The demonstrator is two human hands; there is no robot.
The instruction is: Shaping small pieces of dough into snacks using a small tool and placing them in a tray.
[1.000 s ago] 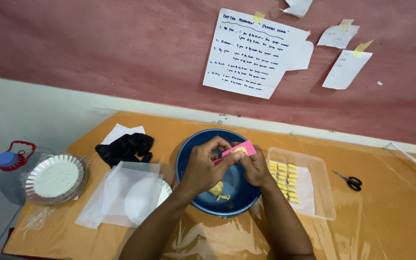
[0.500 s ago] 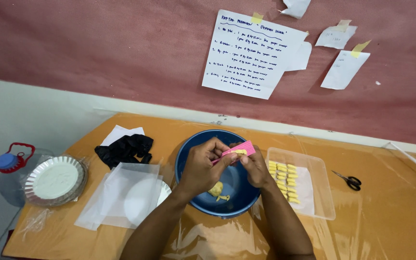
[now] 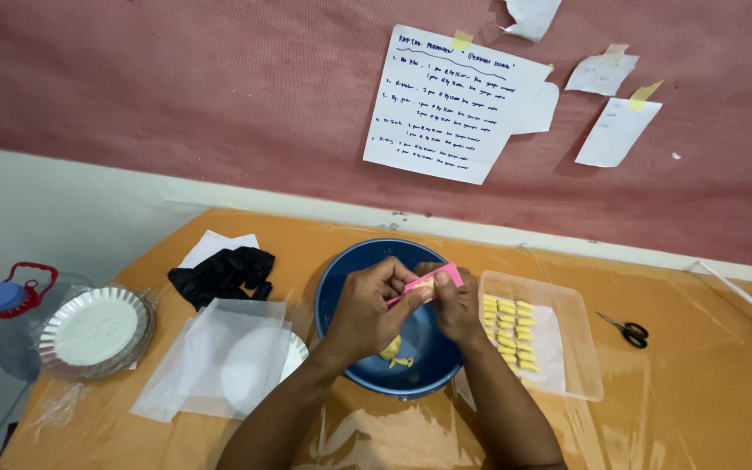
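A large white rectangular handwritten sheet (image 3: 456, 106) hangs taped on the red wall beyond both hands, with smaller white slips (image 3: 613, 130) to its right. Directly beneath the hands on the orange table (image 3: 681, 400), a blue bowl (image 3: 341, 292) holds yellow dough bits (image 3: 393, 351); just right of the right hand, a clear rectangular tray (image 3: 578, 348) carries rows of yellow pieces (image 3: 506, 331). The left hand (image 3: 367, 309) and right hand (image 3: 456, 306) each pinch a pink comb-like tool (image 3: 428, 280) above the bowl, long axis tilting up toward the right.
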